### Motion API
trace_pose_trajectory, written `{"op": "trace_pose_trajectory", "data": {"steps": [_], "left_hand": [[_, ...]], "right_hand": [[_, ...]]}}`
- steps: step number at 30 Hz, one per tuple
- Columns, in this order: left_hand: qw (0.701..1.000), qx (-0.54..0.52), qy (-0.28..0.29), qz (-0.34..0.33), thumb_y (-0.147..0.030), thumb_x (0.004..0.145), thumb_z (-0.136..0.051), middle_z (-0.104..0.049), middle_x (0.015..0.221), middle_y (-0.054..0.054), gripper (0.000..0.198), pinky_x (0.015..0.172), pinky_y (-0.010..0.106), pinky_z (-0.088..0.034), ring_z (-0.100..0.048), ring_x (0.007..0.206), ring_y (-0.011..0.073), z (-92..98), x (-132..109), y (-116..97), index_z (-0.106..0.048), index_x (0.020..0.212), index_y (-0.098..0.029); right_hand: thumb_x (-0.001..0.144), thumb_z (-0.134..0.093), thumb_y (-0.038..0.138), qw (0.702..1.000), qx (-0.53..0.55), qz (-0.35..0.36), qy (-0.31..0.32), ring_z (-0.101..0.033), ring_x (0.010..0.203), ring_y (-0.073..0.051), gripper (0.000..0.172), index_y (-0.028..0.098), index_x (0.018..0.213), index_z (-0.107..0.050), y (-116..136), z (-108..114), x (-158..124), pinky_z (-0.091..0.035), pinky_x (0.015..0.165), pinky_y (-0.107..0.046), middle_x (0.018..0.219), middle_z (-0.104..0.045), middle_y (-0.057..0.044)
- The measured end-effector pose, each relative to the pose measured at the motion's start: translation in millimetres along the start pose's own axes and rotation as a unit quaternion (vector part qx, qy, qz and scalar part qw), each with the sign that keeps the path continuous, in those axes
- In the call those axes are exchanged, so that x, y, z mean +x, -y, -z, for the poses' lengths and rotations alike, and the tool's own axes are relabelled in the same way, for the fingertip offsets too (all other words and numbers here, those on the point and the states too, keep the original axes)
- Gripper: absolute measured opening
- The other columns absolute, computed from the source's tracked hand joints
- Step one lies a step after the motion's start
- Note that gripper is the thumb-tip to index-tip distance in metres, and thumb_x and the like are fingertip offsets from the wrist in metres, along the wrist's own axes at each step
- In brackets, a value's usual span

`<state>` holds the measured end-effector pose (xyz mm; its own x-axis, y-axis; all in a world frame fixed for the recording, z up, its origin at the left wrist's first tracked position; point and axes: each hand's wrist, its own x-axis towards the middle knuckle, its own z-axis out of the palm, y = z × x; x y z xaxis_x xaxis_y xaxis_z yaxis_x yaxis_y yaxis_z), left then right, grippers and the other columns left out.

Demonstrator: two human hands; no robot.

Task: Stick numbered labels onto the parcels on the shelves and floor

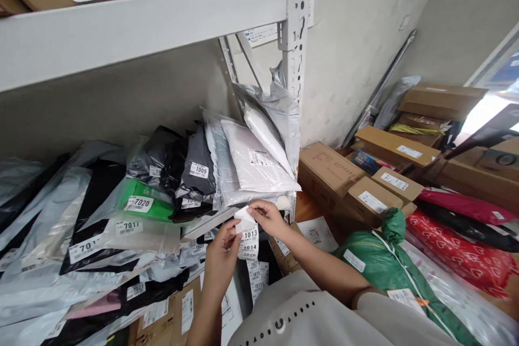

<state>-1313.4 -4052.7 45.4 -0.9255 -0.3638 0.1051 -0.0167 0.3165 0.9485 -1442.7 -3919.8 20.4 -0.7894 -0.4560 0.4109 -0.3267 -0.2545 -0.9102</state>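
Observation:
A long strip of white number labels (248, 250) hangs in front of my body, with 1013 and 1014 printed near its top. My left hand (225, 246) pinches the strip's left edge between thumb and fingers. At its upper end, the fingers of my right hand (268, 218) are closed on the top label, which is slightly bent. Just beyond both hands, a pale plastic-wrapped parcel (255, 159) with a printed label leans at the end of the shelf. Left of it stands a dark grey bag (198, 157) marked 1009.
A white metal shelf post (292, 81) rises ahead, and a shelf beam (154, 24) crosses above. Bagged parcels, among them a green one (144, 200) marked 7020, fill the shelf on the left. Cardboard boxes (330, 173) and a green wrapped bundle (381, 265) lie to the right.

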Motion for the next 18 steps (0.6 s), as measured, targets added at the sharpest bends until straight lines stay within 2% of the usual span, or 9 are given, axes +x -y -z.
{"op": "trace_pose_trajectory", "data": {"steps": [2, 5, 7, 9, 10, 12, 15, 18], "left_hand": [[1.000, -0.020, -0.011, 0.020, -0.042, 0.080, -0.072, -0.075, 0.093, 0.006, 0.050, 0.083, 0.028, -0.057, -0.071, 0.090, 0.0198, 8.1, -2, 3, -0.066, 0.124, -0.020], [0.995, -0.043, -0.053, 0.071, -0.047, 0.071, -0.078, -0.076, 0.095, 0.007, 0.057, 0.083, 0.028, -0.057, -0.072, 0.090, 0.0197, 17.4, -6, 9, -0.071, 0.120, -0.019], [0.991, -0.047, -0.073, 0.106, -0.051, 0.066, -0.081, -0.077, 0.094, 0.006, 0.059, 0.084, 0.027, -0.057, -0.072, 0.089, 0.0195, 20.3, -8, 12, -0.074, 0.114, -0.018], [0.988, -0.039, -0.084, 0.121, -0.054, 0.064, -0.081, -0.077, 0.095, 0.006, 0.056, 0.087, 0.028, -0.056, -0.072, 0.091, 0.0205, 21.3, -10, 14, -0.076, 0.107, -0.019], [0.988, -0.033, -0.087, 0.120, -0.055, 0.065, -0.080, -0.077, 0.096, 0.006, 0.053, 0.089, 0.029, -0.056, -0.072, 0.093, 0.0211, 21.5, -10, 15, -0.077, 0.104, -0.020], [0.990, -0.016, -0.091, 0.103, -0.056, 0.067, -0.079, -0.077, 0.098, 0.006, 0.045, 0.092, 0.030, -0.055, -0.071, 0.096, 0.0218, 22.2, -11, 16, -0.078, 0.097, -0.022], [0.995, 0.012, -0.089, 0.051, -0.054, 0.073, -0.075, -0.076, 0.098, 0.004, 0.035, 0.091, 0.029, -0.054, -0.069, 0.096, 0.0206, 25.5, -12, 16, -0.078, 0.091, -0.024], [0.995, 0.042, -0.087, 0.005, -0.050, 0.079, -0.072, -0.074, 0.096, 0.002, 0.028, 0.087, 0.026, -0.052, -0.067, 0.094, 0.0181, 29.8, -13, 17, -0.077, 0.089, -0.025]], "right_hand": [[0.090, -0.060, 0.048, 0.999, 0.012, -0.002, -0.047, -0.055, 0.065, -0.011, 0.033, 0.017, 0.082, -0.067, -3, -2, 15, -0.045, 0.060, -0.023, 0.075, -0.064, -0.002], [0.093, -0.056, 0.048, 0.990, -0.006, 0.019, -0.137, -0.055, 0.068, -0.012, 0.034, 0.017, 0.085, -0.067, -4, 0, 40, -0.046, 0.064, -0.024, 0.076, -0.063, -0.002], [0.094, -0.055, 0.046, 0.979, -0.035, 0.052, -0.192, -0.059, 0.078, -0.015, 0.032, 0.018, 0.090, -0.069, -5, 2, 53, -0.050, 0.075, -0.029, 0.082, -0.066, -0.005], [0.092, -0.060, 0.043, 0.971, -0.067, 0.091, -0.209, -0.062, 0.087, -0.018, 0.026, 0.020, 0.091, -0.072, -9, 3, 61, -0.051, 0.086, -0.035, 0.089, -0.070, -0.007], [0.089, -0.065, 0.041, 0.971, -0.083, 0.112, -0.194, -0.064, 0.087, -0.019, 0.022, 0.021, 0.090, -0.074, -12, 2, 62, -0.052, 0.088, -0.037, 0.090, -0.072, -0.007], [0.085, -0.071, 0.036, 0.973, -0.120, 0.170, -0.105, -0.068, 0.087, -0.019, 0.013, 0.024, 0.088, -0.076, -20, 0, 62, -0.055, 0.086, -0.037, 0.091, -0.075, -0.006], [0.090, -0.066, 0.029, 0.947, -0.185, 0.260, 0.026, -0.071, 0.099, -0.019, 0.012, 0.025, 0.094, -0.076, -26, -3, 58, -0.058, 0.089, -0.037, 0.100, -0.076, -0.006], [0.090, -0.066, 0.035, 0.933, -0.222, 0.277, 0.063, -0.068, 0.112, -0.020, 0.023, 0.022, 0.106, -0.074, -15, -2, 50, -0.056, 0.098, -0.040, 0.111, -0.074, -0.009]]}}
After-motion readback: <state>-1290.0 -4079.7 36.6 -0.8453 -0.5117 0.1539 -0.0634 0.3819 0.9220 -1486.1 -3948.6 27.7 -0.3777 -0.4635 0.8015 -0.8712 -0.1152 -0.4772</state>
